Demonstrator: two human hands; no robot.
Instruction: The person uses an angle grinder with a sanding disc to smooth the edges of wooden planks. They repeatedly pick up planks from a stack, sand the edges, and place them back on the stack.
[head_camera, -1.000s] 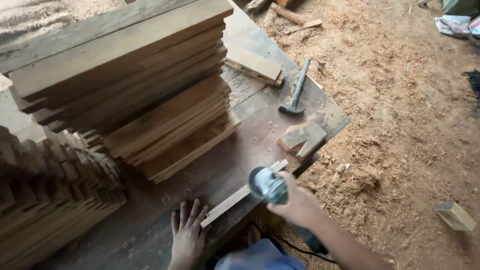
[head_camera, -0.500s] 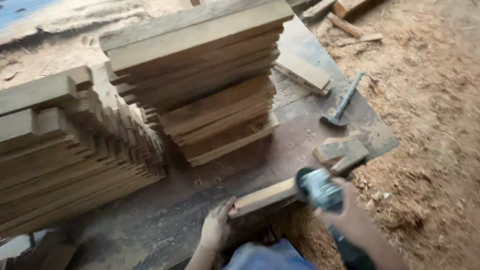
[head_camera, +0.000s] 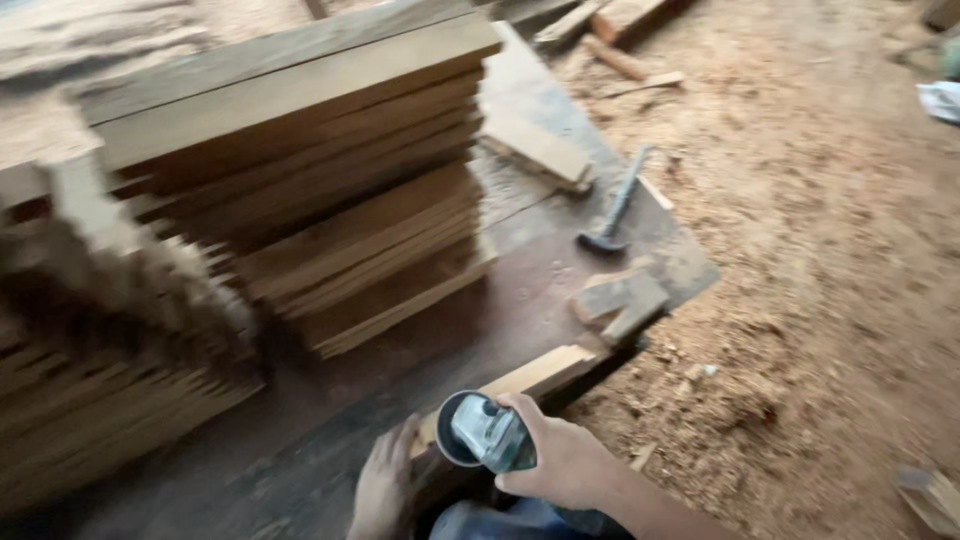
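The right hand is gripping an angle grinder, its fingers curling fully around the grey-green body so that the thumb and forefinger are closing over the top, near the round disc guard. The guard is facing up and left, sitting just over the near end of a narrow wooden strip. Whether the disc is actually touching the wood is not something the view is showing.

The left hand is lying flat and open on the dark workbench, fingers spreading forward, its fingertips resting against the near end of the strip, just beside the grinder. It is pressing rather than clasping; nothing is enclosed in it.

The strip is lying along the front edge of the bench, running from the hands up and to the right, towards two short wood blocks sitting near the bench corner. Beyond those, a hammer is lying with its head towards the viewer, and a loose offcut board is resting further back. A tall stack of planks is filling the left half of the bench, with a second, blurred stack lower left. Sawdust is covering the ground to the right.
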